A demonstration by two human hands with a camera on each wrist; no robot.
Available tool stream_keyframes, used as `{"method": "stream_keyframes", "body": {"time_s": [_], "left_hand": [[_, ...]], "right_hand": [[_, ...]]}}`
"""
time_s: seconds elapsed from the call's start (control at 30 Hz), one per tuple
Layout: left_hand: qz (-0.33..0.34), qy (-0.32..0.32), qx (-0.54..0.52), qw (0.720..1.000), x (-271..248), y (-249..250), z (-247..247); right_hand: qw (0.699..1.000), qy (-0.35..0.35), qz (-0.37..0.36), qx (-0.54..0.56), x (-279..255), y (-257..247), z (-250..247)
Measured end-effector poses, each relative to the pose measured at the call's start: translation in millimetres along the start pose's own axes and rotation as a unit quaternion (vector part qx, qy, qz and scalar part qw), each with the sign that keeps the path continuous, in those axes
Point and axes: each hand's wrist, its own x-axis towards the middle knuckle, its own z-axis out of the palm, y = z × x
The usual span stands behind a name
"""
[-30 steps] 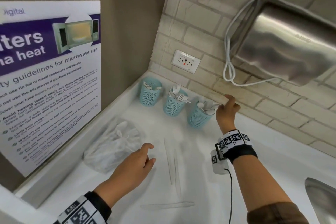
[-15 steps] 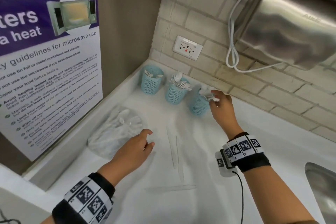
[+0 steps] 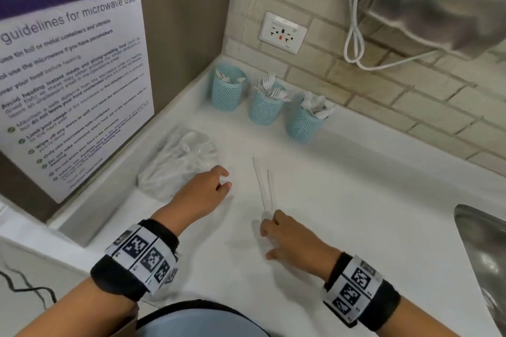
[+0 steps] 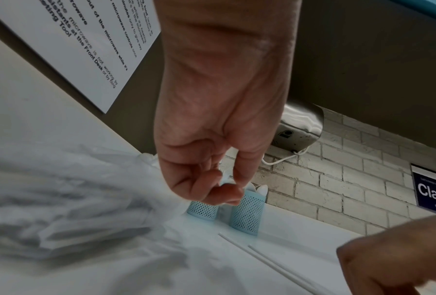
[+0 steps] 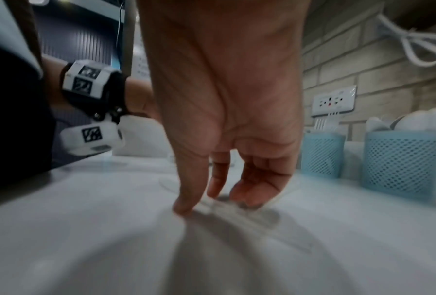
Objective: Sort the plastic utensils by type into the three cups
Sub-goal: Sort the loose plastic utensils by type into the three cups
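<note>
Three blue mesh cups stand in a row at the back of the white counter (image 3: 369,213): the left cup (image 3: 226,91) with flat-handled pieces, the middle cup (image 3: 265,107) with forks, the right cup (image 3: 303,124) with spoons. Two thin white utensils (image 3: 263,186) lie side by side mid-counter, and a third utensil (image 3: 241,242) lies crosswise nearer me. My right hand (image 3: 264,241) reaches down at their near ends, fingertips on the counter around a blurred white piece (image 5: 224,203). My left hand (image 3: 225,180) hovers beside a clear bag, fingers loosely curled (image 4: 227,191), holding nothing.
A crumpled clear plastic bag (image 3: 178,161) with more utensils lies at the left by the wall poster (image 3: 68,76). A steel sink (image 3: 484,254) opens at the right edge. A socket (image 3: 282,33) and a hand dryer (image 3: 438,0) with a hanging cord (image 3: 353,44) sit on the brick wall.
My right hand has left the spoon cup and come back down to the loose utensils near me. My left hand has stayed by the bag.
</note>
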Motion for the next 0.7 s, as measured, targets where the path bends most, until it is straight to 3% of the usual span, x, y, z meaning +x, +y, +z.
{"method": "stream_keyframes", "body": {"time_s": [0.1, 0.27, 0.37, 0.47, 0.57, 0.63, 0.7], "left_hand": [[-0.007, -0.004, -0.002, 1.000, 1, -2, 0], [-0.017, -0.006, -0.002, 1.000, 2, -8, -2], [-0.023, 0.006, -0.022, 0.999, 2, -10, -5], [-0.036, 0.033, -0.048, 0.998, 2, -10, -11], [-0.037, 0.068, -0.078, 0.994, 3, -11, -15], [-0.032, 0.082, -0.094, 0.992, 3, -11, -16], [-0.023, 0.084, -0.103, 0.991, 3, -9, -15]], "right_hand": [[0.999, 0.045, -0.010, 0.020, 5, -1, 17], [0.999, 0.039, -0.027, -0.016, 7, -4, 20], [0.999, 0.022, -0.011, 0.041, 10, -5, 14], [0.990, 0.047, 0.050, 0.121, 18, 1, -4], [0.961, 0.159, 0.154, 0.168, 32, 9, -17], [0.944, 0.163, 0.225, 0.178, 44, 13, -19], [0.948, 0.135, 0.251, 0.141, 56, 10, -16]]}}
